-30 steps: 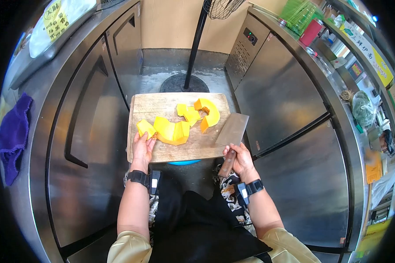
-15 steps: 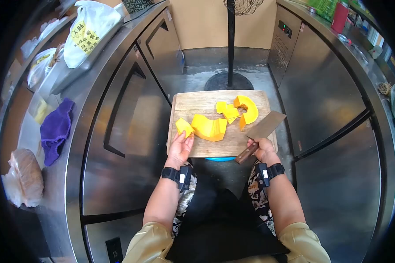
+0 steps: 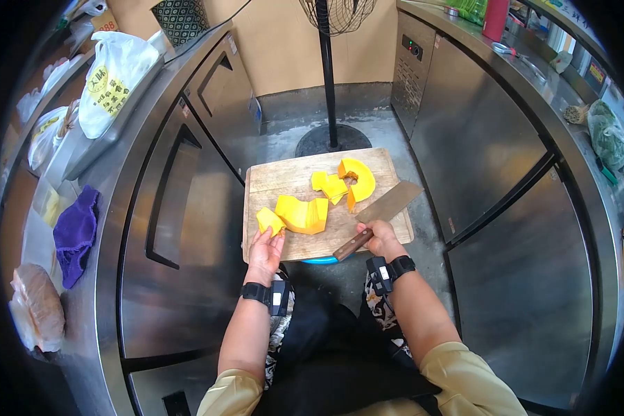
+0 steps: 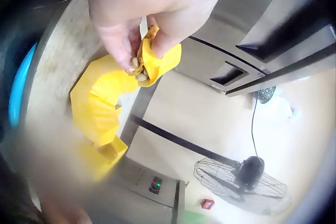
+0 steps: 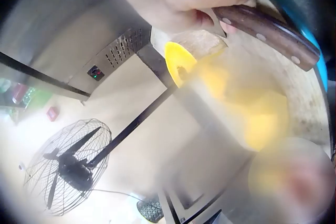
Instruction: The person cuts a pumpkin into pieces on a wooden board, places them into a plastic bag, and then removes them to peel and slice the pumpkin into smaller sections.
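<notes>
My left hand [image 3: 263, 255] pinches a small yellow pumpkin piece [image 3: 270, 220] at the board's near left. Seeds and stringy pulp [image 4: 140, 70] show on that piece between thumb and fingers in the left wrist view. Beside it lies a larger, partly sliced pumpkin chunk [image 3: 301, 215]. Smaller pumpkin pieces [image 3: 329, 184] and a curved pumpkin section [image 3: 362, 182] are farther back on the wooden cutting board [image 3: 277, 180]. With my right hand [image 3: 381, 239] I grip a cleaver [image 3: 392, 201] by its riveted wooden handle [image 5: 262, 36], its blade slanting over the board's right side.
A blue rim [image 3: 320, 261] shows under the board's near edge. Steel cabinets [image 3: 492, 139] flank both sides, and a black stand fan [image 3: 327, 76] rises behind. On the left counter are a purple cloth [image 3: 76, 236] and a white plastic bag [image 3: 114, 83].
The cleaver has turned so its blade points more to the right. The left hand still holds the pumpkin piece at the board's left. The head view has shifted.
</notes>
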`<action>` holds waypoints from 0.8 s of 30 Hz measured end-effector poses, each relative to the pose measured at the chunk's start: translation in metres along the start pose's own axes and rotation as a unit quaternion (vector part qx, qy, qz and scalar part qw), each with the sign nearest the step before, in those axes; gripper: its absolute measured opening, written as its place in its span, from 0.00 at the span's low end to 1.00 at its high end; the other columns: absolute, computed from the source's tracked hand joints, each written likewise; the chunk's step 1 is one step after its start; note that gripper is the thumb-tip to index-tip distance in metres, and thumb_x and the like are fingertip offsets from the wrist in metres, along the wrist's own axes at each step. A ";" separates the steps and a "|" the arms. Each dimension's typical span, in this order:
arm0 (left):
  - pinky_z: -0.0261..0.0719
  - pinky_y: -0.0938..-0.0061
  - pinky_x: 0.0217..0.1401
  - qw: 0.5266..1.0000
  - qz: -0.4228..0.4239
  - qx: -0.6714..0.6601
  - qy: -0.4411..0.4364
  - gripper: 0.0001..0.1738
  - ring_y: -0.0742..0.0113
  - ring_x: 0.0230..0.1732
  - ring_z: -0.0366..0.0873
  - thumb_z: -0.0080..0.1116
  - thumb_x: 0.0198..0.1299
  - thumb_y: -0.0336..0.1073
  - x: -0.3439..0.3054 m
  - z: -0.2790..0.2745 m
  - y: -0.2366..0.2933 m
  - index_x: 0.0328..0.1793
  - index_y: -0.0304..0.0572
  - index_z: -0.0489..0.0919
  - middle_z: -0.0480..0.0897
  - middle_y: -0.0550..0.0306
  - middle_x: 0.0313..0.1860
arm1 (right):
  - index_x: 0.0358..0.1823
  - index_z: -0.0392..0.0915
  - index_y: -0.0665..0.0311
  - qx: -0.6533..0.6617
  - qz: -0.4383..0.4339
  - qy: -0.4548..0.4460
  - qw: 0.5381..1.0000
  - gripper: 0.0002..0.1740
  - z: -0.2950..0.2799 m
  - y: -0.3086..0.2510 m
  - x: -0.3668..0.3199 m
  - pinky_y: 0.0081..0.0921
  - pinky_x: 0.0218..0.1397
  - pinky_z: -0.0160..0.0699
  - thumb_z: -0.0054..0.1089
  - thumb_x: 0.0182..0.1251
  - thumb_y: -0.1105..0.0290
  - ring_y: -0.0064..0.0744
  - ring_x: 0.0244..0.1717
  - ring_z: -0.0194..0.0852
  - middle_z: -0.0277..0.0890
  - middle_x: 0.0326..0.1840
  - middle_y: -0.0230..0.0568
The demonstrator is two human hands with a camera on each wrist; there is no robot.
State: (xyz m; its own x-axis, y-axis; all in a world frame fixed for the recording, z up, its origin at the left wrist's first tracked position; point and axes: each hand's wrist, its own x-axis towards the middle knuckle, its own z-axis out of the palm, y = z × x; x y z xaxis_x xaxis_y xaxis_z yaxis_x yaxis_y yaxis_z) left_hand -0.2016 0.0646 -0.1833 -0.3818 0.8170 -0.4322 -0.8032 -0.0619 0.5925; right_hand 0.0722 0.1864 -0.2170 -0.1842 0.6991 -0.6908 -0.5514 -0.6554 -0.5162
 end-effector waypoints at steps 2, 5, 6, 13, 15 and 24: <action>0.79 0.69 0.58 1.000 0.003 0.024 0.009 0.19 0.58 0.53 0.77 0.56 0.65 0.28 0.000 0.003 -0.002 0.62 0.44 0.70 0.78 0.51 0.53 | 0.60 0.60 0.71 -0.001 0.001 0.002 1.000 0.18 0.002 -0.004 -0.009 0.41 0.48 0.79 0.40 0.69 0.81 0.37 0.39 0.73 0.69 0.45 0.49; 0.81 0.68 0.55 0.999 0.004 0.051 -0.005 0.19 0.60 0.50 0.80 0.56 0.66 0.28 0.001 0.006 -0.006 0.63 0.43 0.70 0.80 0.52 0.51 | 0.60 0.61 0.71 -0.028 -0.008 -0.013 0.999 0.18 -0.003 -0.007 -0.009 0.40 0.47 0.80 0.43 0.69 0.79 0.37 0.39 0.73 0.69 0.45 0.49; 0.81 0.68 0.54 0.998 0.002 0.062 -0.006 0.19 0.60 0.50 0.80 0.55 0.66 0.28 0.001 0.009 -0.008 0.63 0.43 0.71 0.80 0.52 0.51 | 0.59 0.62 0.71 -0.038 -0.015 -0.023 0.999 0.18 -0.006 -0.006 -0.007 0.39 0.47 0.80 0.43 0.69 0.79 0.37 0.39 0.73 0.70 0.45 0.49; 0.80 0.70 0.55 0.991 -0.018 0.124 -0.044 0.20 0.61 0.54 0.78 0.55 0.66 0.28 -0.003 0.033 -0.028 0.63 0.43 0.70 0.79 0.54 0.55 | 0.59 0.63 0.70 -0.016 -0.009 -0.012 1.000 0.18 -0.002 -0.008 -0.014 0.40 0.47 0.80 0.46 0.68 0.78 0.38 0.40 0.72 0.69 0.46 0.48; 0.80 0.70 0.55 0.990 -0.023 0.128 -0.051 0.19 0.61 0.54 0.78 0.54 0.66 0.28 -0.003 0.037 -0.032 0.63 0.43 0.70 0.79 0.54 0.55 | 0.52 0.66 0.70 -0.007 -0.002 -0.002 1.000 0.13 0.003 -0.010 -0.025 0.35 0.44 0.78 0.47 0.67 0.79 0.37 0.38 0.73 0.70 0.41 0.45; 0.79 0.70 0.58 0.975 -0.012 0.202 -0.093 0.23 0.61 0.53 0.79 0.58 0.65 0.29 0.041 0.091 -0.016 0.66 0.39 0.70 0.79 0.53 0.53 | 0.59 0.64 0.70 -0.038 -0.005 -0.024 0.999 0.18 -0.003 -0.009 -0.018 0.42 0.48 0.79 0.47 0.68 0.76 0.39 0.42 0.74 0.71 0.47 0.48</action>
State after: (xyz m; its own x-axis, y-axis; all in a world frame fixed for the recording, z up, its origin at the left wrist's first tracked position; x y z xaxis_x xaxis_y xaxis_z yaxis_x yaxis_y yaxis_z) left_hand -0.1632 0.1508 -0.1486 -0.2453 0.9078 -0.3402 -0.5515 0.1579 0.8191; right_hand 0.0826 0.1784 -0.2012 -0.2194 0.7178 -0.6608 -0.4902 -0.6667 -0.5614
